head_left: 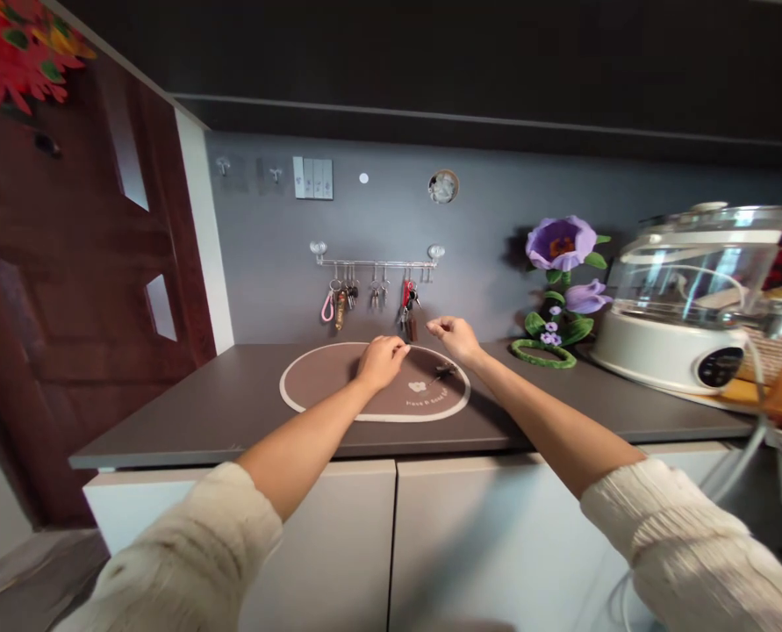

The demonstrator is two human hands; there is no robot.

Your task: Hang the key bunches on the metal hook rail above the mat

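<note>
My left hand (383, 362) is over the brown oval mat (338, 377), its fingers curled together. Whatever it may hold is hidden. To its right, my right hand (455, 337) is raised near the wall with fingertips pinched; what is between them is too small to name. Just above and between the hands, a bunch of keys with a red piece (407, 298) hangs from the clear hook rail (377, 262). A brown tag (412, 329) dangles below that bunch. Under my right wrist, a small dark bunch that looks like keys (444, 370) lies on the mat.
More keys (349, 294) and a pink loop (327, 307) hang on the rail's left. Purple fabric flowers (562, 246) and a white appliance with a clear top (673, 342) stand on the right of the dark counter (212, 404). A dark cabinet (430, 61) overhangs.
</note>
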